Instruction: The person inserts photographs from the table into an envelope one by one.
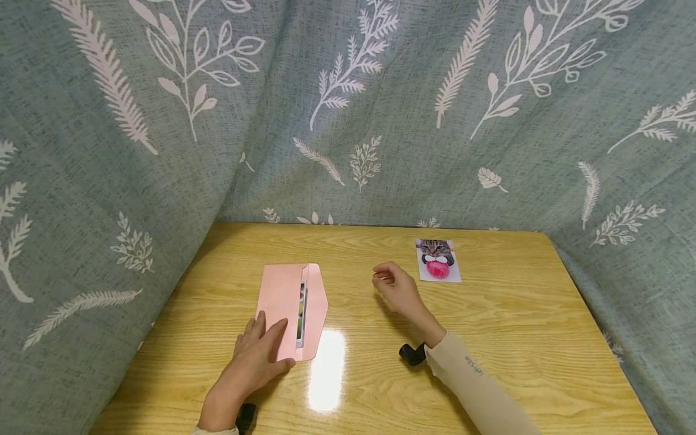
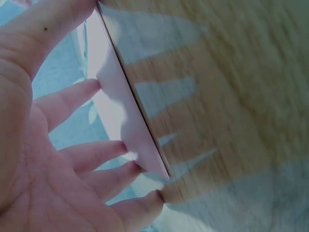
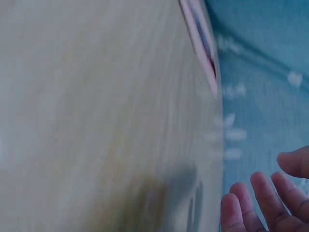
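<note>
On the left of the table lies a pink envelope (image 1: 277,293), its pointed flap unfolded to the right. A picture card (image 1: 301,314) shows at its mouth, mostly tucked inside. My left hand (image 1: 252,356) rests with spread fingers on the envelope's lower left part; in the left wrist view the fingertips (image 2: 91,86) touch the envelope (image 2: 133,130). Nothing is in my right hand (image 1: 399,293), which hovers over the table between the envelope and a cat picture card (image 1: 438,261). Its fingers are loosely bent.
The wooden table (image 1: 489,338) reaches back to a blue-green curtain (image 1: 348,151) with white leaf prints, which also hangs along both sides. A bright light reflection (image 1: 326,371) lies on the tabletop right of the left hand. Black wrist cameras (image 1: 412,354) sit under the wrists.
</note>
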The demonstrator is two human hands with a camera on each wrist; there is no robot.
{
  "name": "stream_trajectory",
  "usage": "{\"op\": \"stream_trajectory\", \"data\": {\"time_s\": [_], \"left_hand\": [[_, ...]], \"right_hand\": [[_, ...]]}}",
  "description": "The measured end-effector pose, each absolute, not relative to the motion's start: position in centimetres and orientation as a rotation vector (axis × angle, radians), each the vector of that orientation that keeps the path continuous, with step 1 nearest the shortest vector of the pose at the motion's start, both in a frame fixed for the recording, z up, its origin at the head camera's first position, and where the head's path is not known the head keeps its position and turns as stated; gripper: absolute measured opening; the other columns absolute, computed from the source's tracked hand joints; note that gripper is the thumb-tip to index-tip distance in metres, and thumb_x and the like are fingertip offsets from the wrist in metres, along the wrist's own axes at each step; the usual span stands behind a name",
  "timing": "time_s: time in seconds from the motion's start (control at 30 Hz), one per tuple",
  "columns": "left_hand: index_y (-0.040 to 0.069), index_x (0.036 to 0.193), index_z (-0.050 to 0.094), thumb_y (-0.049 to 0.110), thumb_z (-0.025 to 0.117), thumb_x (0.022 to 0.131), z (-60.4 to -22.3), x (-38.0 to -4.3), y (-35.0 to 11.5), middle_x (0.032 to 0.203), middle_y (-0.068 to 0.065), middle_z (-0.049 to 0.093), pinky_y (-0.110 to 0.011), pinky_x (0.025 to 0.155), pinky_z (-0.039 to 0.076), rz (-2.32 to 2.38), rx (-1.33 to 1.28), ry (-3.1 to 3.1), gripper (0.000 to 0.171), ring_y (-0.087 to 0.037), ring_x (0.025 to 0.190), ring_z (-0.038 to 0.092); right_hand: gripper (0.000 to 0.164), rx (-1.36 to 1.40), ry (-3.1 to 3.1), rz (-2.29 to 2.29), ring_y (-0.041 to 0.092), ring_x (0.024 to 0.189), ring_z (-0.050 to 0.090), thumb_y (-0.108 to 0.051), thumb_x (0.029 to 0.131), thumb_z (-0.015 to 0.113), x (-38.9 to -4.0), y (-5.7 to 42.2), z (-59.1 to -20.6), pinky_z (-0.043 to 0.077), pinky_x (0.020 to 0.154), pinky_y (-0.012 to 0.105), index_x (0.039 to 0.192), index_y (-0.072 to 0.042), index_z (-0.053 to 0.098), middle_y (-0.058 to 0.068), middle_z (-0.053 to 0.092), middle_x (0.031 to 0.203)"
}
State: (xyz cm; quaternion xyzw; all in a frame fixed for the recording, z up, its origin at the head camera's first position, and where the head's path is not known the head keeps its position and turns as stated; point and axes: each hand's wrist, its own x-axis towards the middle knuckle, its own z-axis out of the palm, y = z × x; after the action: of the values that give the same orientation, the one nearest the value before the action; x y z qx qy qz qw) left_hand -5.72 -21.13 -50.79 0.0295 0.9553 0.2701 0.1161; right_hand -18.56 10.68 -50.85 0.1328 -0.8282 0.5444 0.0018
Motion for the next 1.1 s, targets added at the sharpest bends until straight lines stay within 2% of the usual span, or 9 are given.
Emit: {"op": "stream_trajectory", "data": {"time_s": [0.43, 0.6, 0.87, 1.1], "left_hand": [[0.009, 0.15, 0.045, 0.031, 0.084, 0.081, -50.8, -5.8, -21.1, 0.156, -0.04, 0.009, -0.074, 0.109, 0.006, 0.782, 0.094, 2.799, 0.082, -0.059, 0.143, 0.007], [0.008, 0.149, 0.046, 0.031, 0.085, 0.081, -50.8, -5.8, -21.0, 0.156, -0.04, 0.01, -0.074, 0.109, 0.007, 0.774, 0.09, 2.792, 0.082, -0.058, 0.143, 0.007], [0.009, 0.15, 0.045, 0.032, 0.084, 0.082, -50.8, -5.7, -21.2, 0.156, -0.039, 0.009, -0.074, 0.109, 0.006, 0.774, 0.095, 2.79, 0.082, -0.058, 0.143, 0.006], [0.009, 0.15, 0.045, 0.032, 0.085, 0.081, -50.8, -5.7, -21.2, 0.156, -0.04, 0.012, -0.075, 0.108, 0.01, 0.761, 0.113, 2.812, 0.082, -0.059, 0.143, 0.009]], "right_hand": [[0.03, 0.093, -2.759, 1.368, 0.039, 0.111, 0.059, -0.012, 0.1, 0.061, -23.2, 20.6, -50.7, 0.049, 0.094, 0.052, 0.125, 0.004, 0.06, 0.023, 0.061, 0.123], [0.04, -0.03, -2.84, 1.295, 0.045, 0.121, 0.05, -0.014, 0.1, 0.059, -25.0, 23.5, -51.2, 0.044, 0.097, 0.058, 0.135, 0.005, 0.054, 0.029, 0.051, 0.133], [0.058, -0.115, -2.917, 1.303, 0.046, 0.134, 0.041, -0.02, 0.101, 0.06, -27.0, 26.0, -52.0, 0.04, 0.105, 0.058, 0.147, 0.008, 0.039, 0.032, 0.043, 0.146], [0.06, -0.027, -2.962, 1.084, 0.052, 0.131, 0.036, -0.021, 0.099, 0.062, -27.7, 26.2, -52.2, 0.014, 0.115, 0.061, 0.143, 0.013, 0.042, 0.036, 0.045, 0.14]]}}
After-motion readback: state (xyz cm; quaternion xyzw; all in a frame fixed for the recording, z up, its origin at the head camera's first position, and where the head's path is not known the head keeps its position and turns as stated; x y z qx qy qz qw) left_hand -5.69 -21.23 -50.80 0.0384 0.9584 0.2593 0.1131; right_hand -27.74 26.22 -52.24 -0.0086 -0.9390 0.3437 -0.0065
